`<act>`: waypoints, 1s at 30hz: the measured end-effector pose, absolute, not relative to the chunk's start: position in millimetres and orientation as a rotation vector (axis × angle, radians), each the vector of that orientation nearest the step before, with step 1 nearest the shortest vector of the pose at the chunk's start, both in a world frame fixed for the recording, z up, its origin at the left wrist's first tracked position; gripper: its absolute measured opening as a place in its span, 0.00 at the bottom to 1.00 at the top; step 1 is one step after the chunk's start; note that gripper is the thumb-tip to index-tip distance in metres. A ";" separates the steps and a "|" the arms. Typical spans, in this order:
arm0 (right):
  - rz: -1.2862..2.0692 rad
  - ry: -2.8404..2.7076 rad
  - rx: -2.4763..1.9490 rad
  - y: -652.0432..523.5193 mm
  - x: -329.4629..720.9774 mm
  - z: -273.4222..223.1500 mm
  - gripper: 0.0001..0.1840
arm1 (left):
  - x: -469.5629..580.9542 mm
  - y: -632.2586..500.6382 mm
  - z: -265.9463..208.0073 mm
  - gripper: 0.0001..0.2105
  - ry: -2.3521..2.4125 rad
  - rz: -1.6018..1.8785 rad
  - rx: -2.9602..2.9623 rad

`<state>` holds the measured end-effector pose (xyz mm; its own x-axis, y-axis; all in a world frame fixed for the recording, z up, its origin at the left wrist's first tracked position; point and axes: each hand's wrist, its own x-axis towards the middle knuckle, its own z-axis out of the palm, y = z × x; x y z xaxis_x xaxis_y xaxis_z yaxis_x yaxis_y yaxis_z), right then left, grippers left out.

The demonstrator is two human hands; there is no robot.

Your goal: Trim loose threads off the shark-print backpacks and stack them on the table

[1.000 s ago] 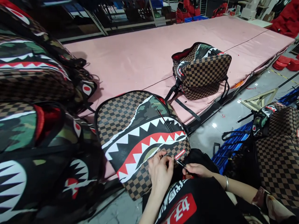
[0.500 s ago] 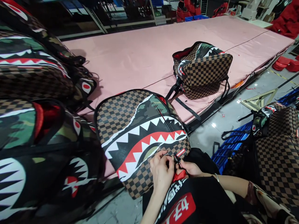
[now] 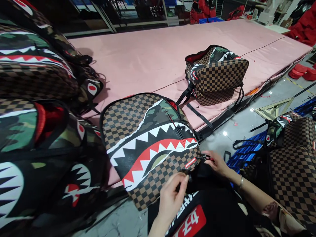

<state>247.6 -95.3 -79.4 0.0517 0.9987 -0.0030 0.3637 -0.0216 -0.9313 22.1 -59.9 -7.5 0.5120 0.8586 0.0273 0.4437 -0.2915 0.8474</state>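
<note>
Lying just above both hands' fingers [image 3: 184, 179]: backpack [image 3: 148, 144].

Your pink table [image 3: 153, 56] lay open ahead; stacked backpacks [image 3: 37, 108] walled the left, another backpack [image 3: 217, 77] blocked right.

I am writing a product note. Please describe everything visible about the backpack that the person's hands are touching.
The backpack leans tilted against the pink table edge. Its glossy front shows brown checks, green camouflage and a shark mouth with white teeth and a red band, plus a small red label. The left hand touches its lower edge; the right hand pinches a small dark piece at its right side.
</note>
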 end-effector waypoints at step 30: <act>0.496 -2.356 -1.269 -45.4 275.0 -84.2 0.11 | 32.1 -68.1 -12.9 0.11 0.788 0.332 2.029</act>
<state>275.0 -45.4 -84.2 -0.4970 0.8466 0.1907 0.6977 0.5205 -0.4922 32.1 -68.1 -12.9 0.7600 0.6463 -0.0683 0.4027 -0.3859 0.8300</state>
